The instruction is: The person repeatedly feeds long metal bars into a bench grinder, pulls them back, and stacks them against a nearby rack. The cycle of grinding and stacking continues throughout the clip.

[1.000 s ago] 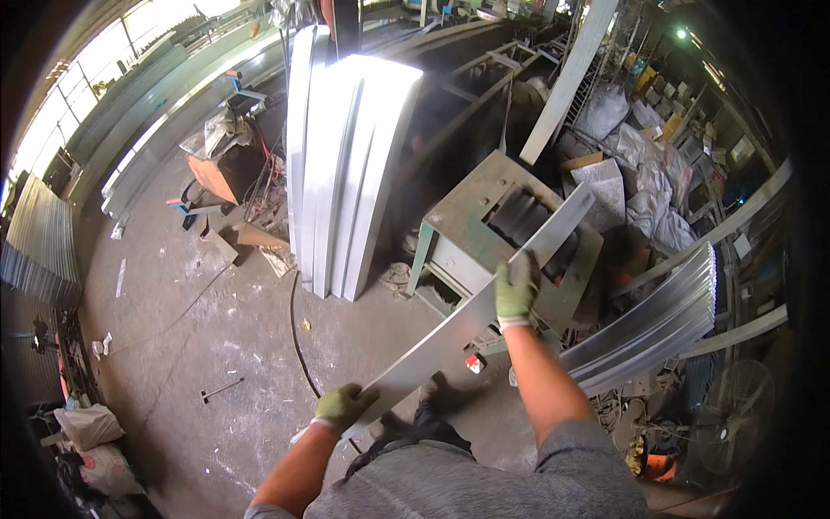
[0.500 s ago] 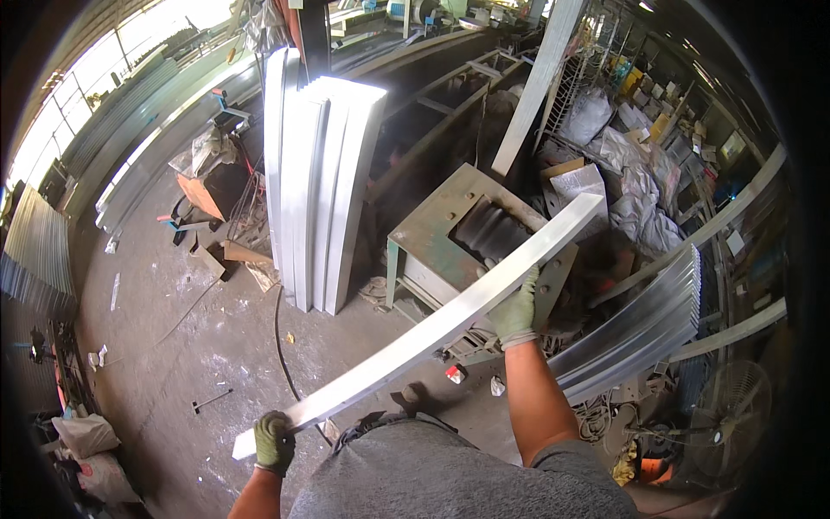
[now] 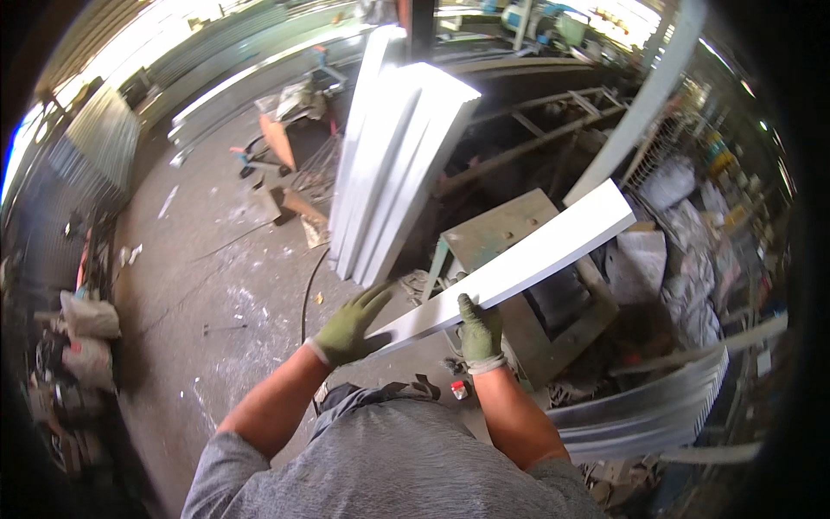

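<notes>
Two gloved hands are on a pale bar (image 3: 540, 257), which slants from the middle of the view up toward two o'clock; twelve is the top, with directions read from the hands. The right hand (image 3: 478, 330) is clamped on the bar from below, thumb over its near edge — part of the grip is hidden behind it. The left hand (image 3: 350, 327) lies at the bar's lower end, fingers stretched out flat, and whether its palm presses the metal I cannot tell. The hands are apart, with a short length of bar between them. Between one and two o'clock, the bar crosses in front of a greenish machine (image 3: 519, 214), with a beam (image 3: 635, 104) slanting up behind it. White panels (image 3: 393, 164) stand tilted at twelve, and an orange board (image 3: 277, 141) sits at eleven among scrap. Ribbed sheets (image 3: 99, 147) lean at ten; a T-shaped rod (image 3: 225, 328) lies on the floor (image 3: 181, 259) at nine, with a black cable (image 3: 304, 303) nearer the left hand. A red-and-white packet (image 3: 459, 390) is at five — near the right wrist. Curved metal sheets (image 3: 640, 411) lie between three and four, and pale sacks (image 3: 689, 268) pile up near three.
</notes>
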Tool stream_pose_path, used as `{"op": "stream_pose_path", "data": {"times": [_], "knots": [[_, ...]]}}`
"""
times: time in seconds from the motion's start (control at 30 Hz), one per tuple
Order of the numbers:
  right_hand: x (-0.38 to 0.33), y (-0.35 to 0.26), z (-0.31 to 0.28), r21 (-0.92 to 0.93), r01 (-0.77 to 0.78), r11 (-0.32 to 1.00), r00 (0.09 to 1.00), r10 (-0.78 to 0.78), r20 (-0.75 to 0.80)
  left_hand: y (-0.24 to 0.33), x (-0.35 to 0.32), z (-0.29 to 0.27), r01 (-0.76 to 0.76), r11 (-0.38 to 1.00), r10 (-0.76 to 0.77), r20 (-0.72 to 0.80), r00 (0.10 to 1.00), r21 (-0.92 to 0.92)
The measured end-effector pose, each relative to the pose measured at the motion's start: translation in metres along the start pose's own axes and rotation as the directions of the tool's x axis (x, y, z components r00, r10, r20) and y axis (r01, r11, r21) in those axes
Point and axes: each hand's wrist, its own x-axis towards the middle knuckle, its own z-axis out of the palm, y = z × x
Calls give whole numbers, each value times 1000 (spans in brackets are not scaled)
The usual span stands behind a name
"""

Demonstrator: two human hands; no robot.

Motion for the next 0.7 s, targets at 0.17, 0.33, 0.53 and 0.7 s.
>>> {"op": "stream_pose_path", "data": {"times": [0.17, 0.33, 0.53, 0.7], "knots": [[16, 19, 25, -146, -13, 989, 932, 64, 356, 56, 125, -46, -111, 984, 92, -134, 987, -136], [42, 59, 11, -80, 138, 987, 914, -95, 394, 64, 167, -40, -93, 935, 71, -77, 995, -343], [72, 98, 16, -438, 98, 894, 952, 44, 302, 41, 184, -16, 161, 965, -161, 16, 987, -207], [75, 104, 6, -182, -375, 909, 912, 396, 102, -35, 211, -37, 169, 964, -200, -139, 970, -204]]}}
